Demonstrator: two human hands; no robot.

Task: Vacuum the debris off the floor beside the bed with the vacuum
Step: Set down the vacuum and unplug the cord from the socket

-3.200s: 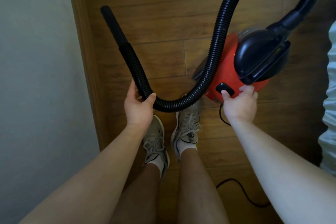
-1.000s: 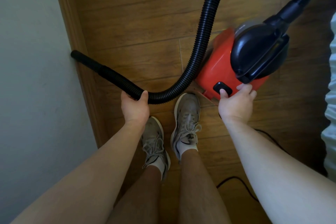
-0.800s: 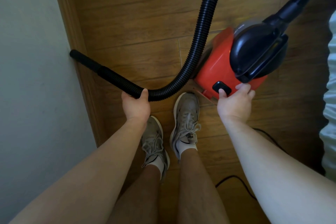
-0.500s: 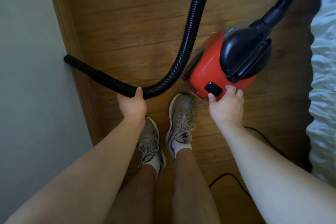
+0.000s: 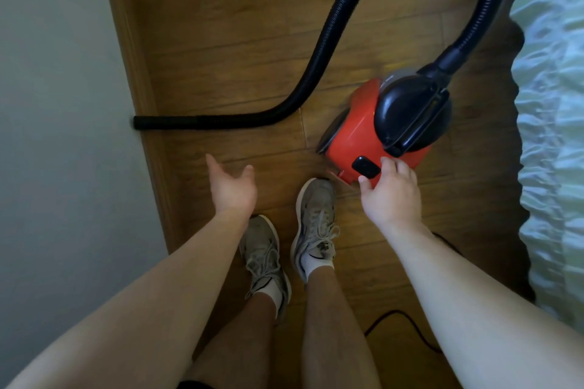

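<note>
Head cam: hose (image 5: 240, 119) lies flat just ahead of my left hand (image 5: 232, 189), spread wide and empty, long axis running crosswise, nozzle (image 5: 148, 122) at the baseboard (image 5: 156, 174). Right hand (image 5: 390, 196) is pinching the red vacuum canister (image 5: 350, 136) by its switch (image 5: 366, 167), so left's the nearer grab.

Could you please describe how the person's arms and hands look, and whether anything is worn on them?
The left forearm and the right forearm are bare up to the picture's edge; no sleeve shows. The left hand and the right hand wear no glove. I see no ring, watch or bracelet, and no marking or cable on them.
</note>
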